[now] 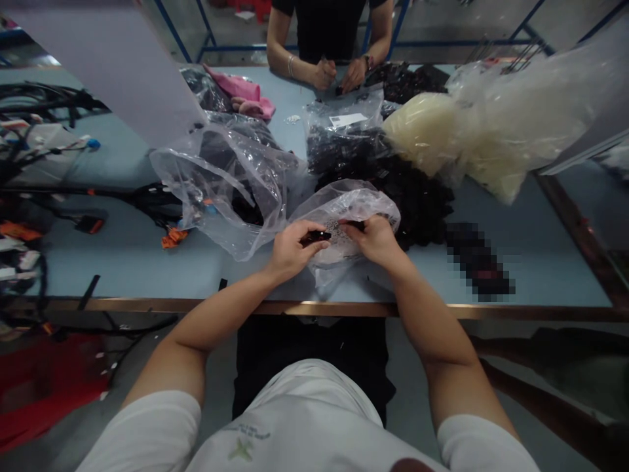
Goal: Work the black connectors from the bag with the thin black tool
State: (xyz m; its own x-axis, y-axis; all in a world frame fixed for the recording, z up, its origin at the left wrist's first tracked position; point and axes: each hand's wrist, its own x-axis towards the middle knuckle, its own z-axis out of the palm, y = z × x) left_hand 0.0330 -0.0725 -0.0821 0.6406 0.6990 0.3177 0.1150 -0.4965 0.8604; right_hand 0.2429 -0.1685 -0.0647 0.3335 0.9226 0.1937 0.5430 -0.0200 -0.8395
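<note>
My left hand point(293, 250) is closed, pinching a small black plastic part point(315, 237), and my right hand point(374, 240) grips another black piece point(354, 225). Both are over a clear plastic bag point(351, 204) holding tiny grey bits, too small to tell, on the pale blue table point(118, 257). A heap of black parts point(413, 204) lies just beside; wire harnesses point(44, 108) sprawl left; a co-worker's hands point(339, 75) work opposite.

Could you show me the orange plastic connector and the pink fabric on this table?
Orange plastic connector point(174, 238): head view, on its middle.
Pink fabric point(251, 90): head view, on its upper fold.
</note>
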